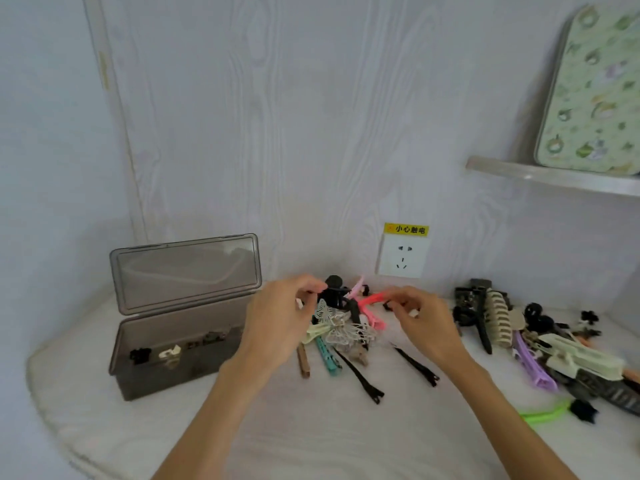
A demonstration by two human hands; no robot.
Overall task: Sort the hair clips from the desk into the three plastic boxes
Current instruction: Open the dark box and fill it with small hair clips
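Both hands reach over a heap of hair clips [341, 327] in the middle of the white bench [277, 427]. The left hand [277, 323] has its fingers curled, thumb and forefinger pinching a small black clip [329, 289] at the top of the heap. The right hand [424, 323] is likewise curled, fingertips nipping the end of a coral-pink clip [372, 301]; a small white piece shows between its fingers, though what it is I cannot tell. White butterfly clips [334, 320] lie in the heap, two long black slides [360, 377] just in front. A smoky plastic box [180, 348] stands to the left, lid raised, a few clips inside. A second pile of larger clips [526, 337] sprawls to the right. A wall socket [403, 258] sits behind the heap
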